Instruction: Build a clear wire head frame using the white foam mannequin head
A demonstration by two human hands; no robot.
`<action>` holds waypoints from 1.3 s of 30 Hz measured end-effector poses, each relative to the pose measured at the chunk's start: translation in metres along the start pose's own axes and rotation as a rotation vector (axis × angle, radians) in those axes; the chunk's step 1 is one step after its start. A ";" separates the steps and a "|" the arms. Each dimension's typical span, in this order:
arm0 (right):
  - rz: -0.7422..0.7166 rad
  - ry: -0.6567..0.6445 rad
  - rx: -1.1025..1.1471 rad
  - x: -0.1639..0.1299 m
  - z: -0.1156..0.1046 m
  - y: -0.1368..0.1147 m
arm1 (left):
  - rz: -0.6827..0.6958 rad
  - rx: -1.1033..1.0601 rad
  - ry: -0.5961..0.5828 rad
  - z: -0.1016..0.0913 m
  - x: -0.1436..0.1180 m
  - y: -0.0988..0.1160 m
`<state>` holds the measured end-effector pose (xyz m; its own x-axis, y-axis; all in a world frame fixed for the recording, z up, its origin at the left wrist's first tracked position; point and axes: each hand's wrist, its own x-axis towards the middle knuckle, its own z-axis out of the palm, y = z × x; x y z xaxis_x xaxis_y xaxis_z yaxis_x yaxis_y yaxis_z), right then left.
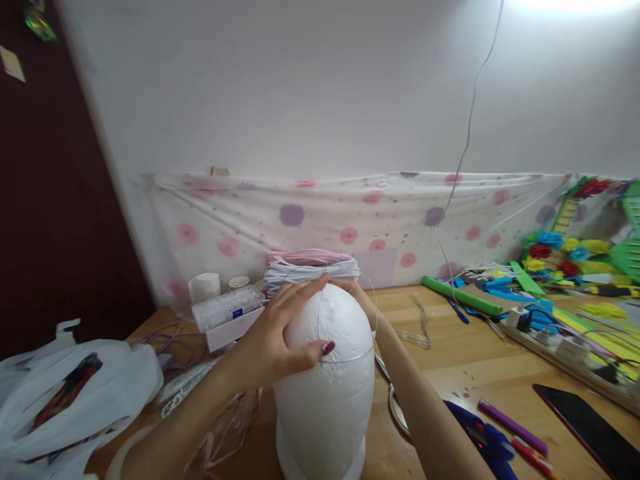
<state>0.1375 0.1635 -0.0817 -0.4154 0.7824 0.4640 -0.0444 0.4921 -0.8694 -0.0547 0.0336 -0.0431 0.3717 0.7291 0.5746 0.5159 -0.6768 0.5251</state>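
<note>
A white foam mannequin head (325,413) stands upright on the table in front of me. A thin silvery wire frame (353,359) runs round it, with one strand over the crown and a loop standing out at the right. My left hand (280,333) is pressed to the head's left side. Its thumb, with a dark red nail, holds the wire down, and its index finger touches the strand at the top. My right hand (356,293) reaches round the far right side; its fingers are hidden behind the head.
Scissors (399,410) lie right of the head, near a dark blue glue gun (480,440), a purple stick (513,425) and a phone (590,427). A power strip (565,357) and coloured craft pieces fill the right. Paper strips (313,267), a bead box (227,310) and plastic bags (115,380) stand behind and left.
</note>
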 end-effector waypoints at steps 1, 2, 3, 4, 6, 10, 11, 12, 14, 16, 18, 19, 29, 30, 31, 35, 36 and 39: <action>0.006 -0.013 0.007 0.000 0.000 0.000 | 0.015 0.035 0.010 0.002 -0.001 -0.001; 0.013 -0.027 0.012 0.001 0.000 0.001 | 0.027 0.067 0.022 0.003 -0.002 -0.001; 0.020 -0.040 0.016 0.001 0.000 0.001 | 0.036 0.094 0.033 0.005 -0.003 -0.002; 0.026 -0.052 0.019 0.001 0.000 0.002 | 0.042 0.118 0.044 0.007 -0.003 -0.001; 0.035 -0.063 0.018 0.002 0.000 0.003 | 0.055 0.159 0.060 0.010 -0.004 0.000; 0.047 0.005 -0.027 0.006 -0.008 0.008 | 0.117 0.207 0.071 0.012 -0.003 0.001; 0.046 0.051 -0.043 0.007 -0.011 0.010 | 0.129 0.207 0.074 0.012 -0.003 0.001; 0.040 0.113 -0.056 0.007 -0.015 0.010 | 0.135 0.202 0.078 0.012 -0.002 0.000; 0.015 0.276 -0.076 0.005 -0.024 0.009 | 0.138 0.193 0.085 0.013 -0.002 -0.002; -0.028 0.457 -0.102 -0.002 -0.030 0.001 | 0.141 0.189 0.089 0.014 -0.002 -0.003; -0.082 0.615 -0.137 -0.014 -0.032 -0.011 | 0.152 0.183 0.088 0.015 -0.002 -0.004; -0.117 0.684 -0.159 -0.021 -0.031 -0.019 | 0.157 0.181 0.092 0.016 -0.002 -0.005; -0.441 0.608 -0.566 -0.057 0.000 -0.051 | 0.154 0.226 0.114 0.019 -0.006 0.000; -0.429 0.611 -0.588 -0.056 0.001 -0.049 | 0.149 0.228 0.119 0.019 -0.007 0.000; -0.423 0.633 -0.600 -0.055 0.003 -0.047 | 0.144 0.227 0.120 0.020 -0.007 -0.001; -0.397 0.773 -0.593 -0.053 0.008 -0.041 | 0.137 0.222 0.122 0.021 -0.007 -0.002; -0.387 0.799 -0.584 -0.053 0.010 -0.041 | 0.139 0.220 0.124 0.021 -0.007 -0.002; -0.369 0.829 -0.547 -0.053 0.013 -0.042 | 0.139 0.214 0.132 0.021 -0.007 -0.003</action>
<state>0.1493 0.0963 -0.0716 0.2990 0.4635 0.8341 0.4598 0.6960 -0.5516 -0.0421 0.0328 -0.0617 0.3536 0.6017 0.7162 0.6232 -0.7225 0.2993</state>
